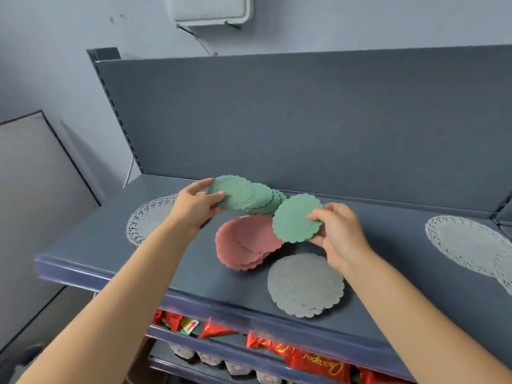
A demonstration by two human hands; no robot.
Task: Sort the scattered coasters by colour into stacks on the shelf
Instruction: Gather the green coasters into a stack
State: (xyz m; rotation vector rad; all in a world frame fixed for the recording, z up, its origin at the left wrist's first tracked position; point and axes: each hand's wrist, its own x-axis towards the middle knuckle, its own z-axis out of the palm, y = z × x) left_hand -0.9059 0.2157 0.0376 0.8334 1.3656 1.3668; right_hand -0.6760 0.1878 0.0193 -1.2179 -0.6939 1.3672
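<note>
1. R hand (pixel 338 231) pinches one green coaster (pixel 293 220) by its right rim, thumb on top, fingers under. It's held up & tilted over the right side of the pink pile. Thin pinch on what looks a bendy disc, so it could slip if swung fast.
2. L hand (pixel 194 209) grips a green bunch (pixel 243 196) of coasters by its left end, near the back edge of the shelf (pixel 110 259). Can't tell if the far end rests on the shelf. The bunch is fanned out, so adding the single w/o squaring up could spill the lot.
3. Pink pile (pixel 243 245), mid-shelf, is slumped & uneven. A dropped green would prob land on it & mix colours.
4. Grey pile (pixel 304 286) sits close to the front edge, just beside R wrist. An arm nudge may push it off toward the red packets (pixel 318 358) below.
5. Left lace mat (pixel 149 220) & right lace mat (pixel 468 245) lie toward the shelf ends, well apart from the piles: low risk.
</note>
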